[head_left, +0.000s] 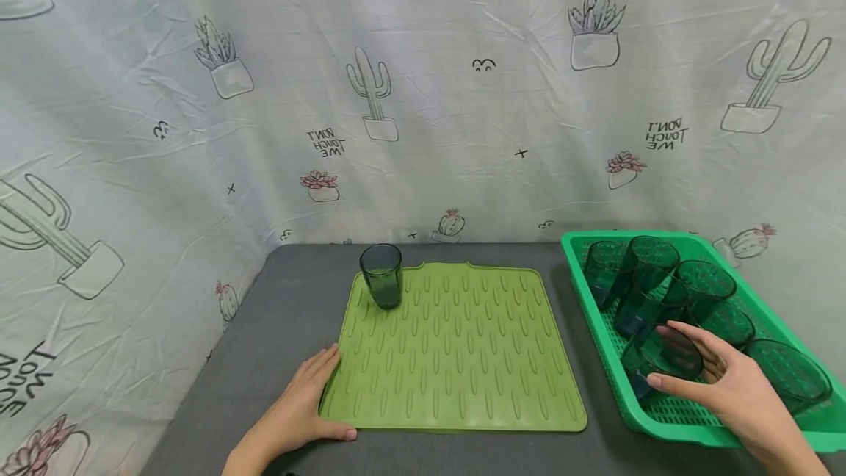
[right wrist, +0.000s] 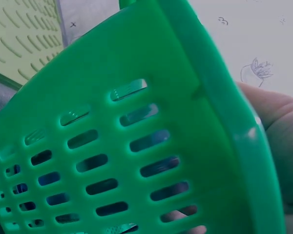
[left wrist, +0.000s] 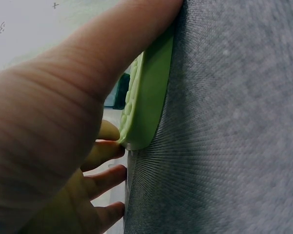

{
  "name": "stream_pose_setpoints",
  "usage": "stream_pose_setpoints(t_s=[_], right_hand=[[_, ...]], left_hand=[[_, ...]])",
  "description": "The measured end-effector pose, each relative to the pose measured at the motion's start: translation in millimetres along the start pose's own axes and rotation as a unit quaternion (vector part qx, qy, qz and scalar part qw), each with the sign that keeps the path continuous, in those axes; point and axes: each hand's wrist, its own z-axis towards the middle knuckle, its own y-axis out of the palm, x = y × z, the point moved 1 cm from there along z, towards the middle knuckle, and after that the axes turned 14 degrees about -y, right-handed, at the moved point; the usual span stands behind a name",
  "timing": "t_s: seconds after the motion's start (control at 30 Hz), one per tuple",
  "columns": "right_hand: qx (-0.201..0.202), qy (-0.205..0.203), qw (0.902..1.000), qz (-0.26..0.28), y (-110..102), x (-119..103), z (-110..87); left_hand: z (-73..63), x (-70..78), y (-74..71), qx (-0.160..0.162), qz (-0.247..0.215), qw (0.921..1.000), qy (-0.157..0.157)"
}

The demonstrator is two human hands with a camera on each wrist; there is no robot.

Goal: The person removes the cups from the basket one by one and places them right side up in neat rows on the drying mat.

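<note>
R hand [head_left: 734, 380], at approx 4 o'clock in head view, reaches into the green basket [head_left: 598, 347]; its thumb & fingers pinch the held glass [head_left: 661, 358], thumb on near side, index on far side by the rim. Held glass is in the basket, approx 8 o'clock of its middle; mouth up, long axis running from base at 7 to mouth at 1, tho can't tell how much of that is real tilt. R wrist view mostly blocked by basket wall, a bit of fingertip thru the slots. Other glasses [head_left: 703, 289] sit in the basket from approx 10 round to 4 o'clock. Basket's long axis runs approx 11 to 5. L hand [head_left: 304, 402] at mat's 8 o'clock: thumb apart from fingers, fingers fairly straight, touching L edge of green mat [head_left: 456, 351]; in L wrist view the fingertips are slightly spread. Mat lies flat on grey table [head_left: 277, 329], long axis approx 9 to 3. Standing glass [head_left: 383, 278] at mat's 11 o'clock corner, upright, mouth at 12. Printed cloth [head_left: 463, 109] hangs behind, toward 12.
</note>
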Motion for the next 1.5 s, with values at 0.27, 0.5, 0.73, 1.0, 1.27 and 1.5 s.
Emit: stream_pose_setpoints(t_s=[0.27,0.5,0.73,1.0,1.27,1.5], right_hand=[[-0.004,-0.011,0.9999,0.005,-1.3,2.0,0.2],[-0.010,-0.020,0.9997,0.004,-1.7,3.8,0.6],[-0.006,0.019,0.9989,-0.042,3.9,4.0,3.6],[0.017,0.041,0.9975,-0.055,5.1,-1.2,1.7],[0.066,0.030,0.9915,-0.108,2.8,-4.6,-7.4],[0.098,0.046,0.9903,-0.087,2.0,-4.6,-5.8]], left_hand=[[-0.2,1.5,-0.1,-0.002,-0.003,1.0000,-0.006],[-0.5,0.7,1.1,0.003,-0.003,1.0000,-0.001],[-1.8,1.4,-0.5,0.004,-0.005,1.0000,0.003],[-1.1,1.7,-1.1,-0.002,-0.003,1.0000,-0.003],[-2.2,2.8,-1.2,-0.012,-0.012,0.9998,-0.010],[-3.5,3.0,-2.0,-0.007,-0.018,0.9998,-0.005]])
